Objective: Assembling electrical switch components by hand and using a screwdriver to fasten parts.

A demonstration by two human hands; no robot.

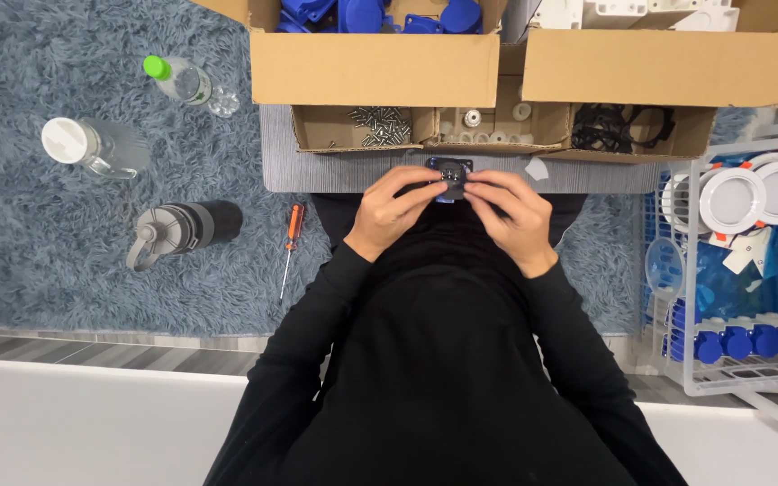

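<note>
Both hands, the left hand [395, 209] and the right hand [512, 219], pinch a small blue and black square part [450, 176] at the middle of the frame. Just above it, a low brown cardboard tray [317, 135] holds silver screws [380, 126], white rings [488, 137] and black rubber loops [619, 126].

An orange-handled screwdriver [291, 245] lies on the blue shaggy rug [47, 225] beside a dark flask [186, 229].

left hand [395, 209] and right hand [513, 219] gripping small blue part [450, 177], perhaps a socket, screwdriver [290, 247] on rug [65, 243]
</note>
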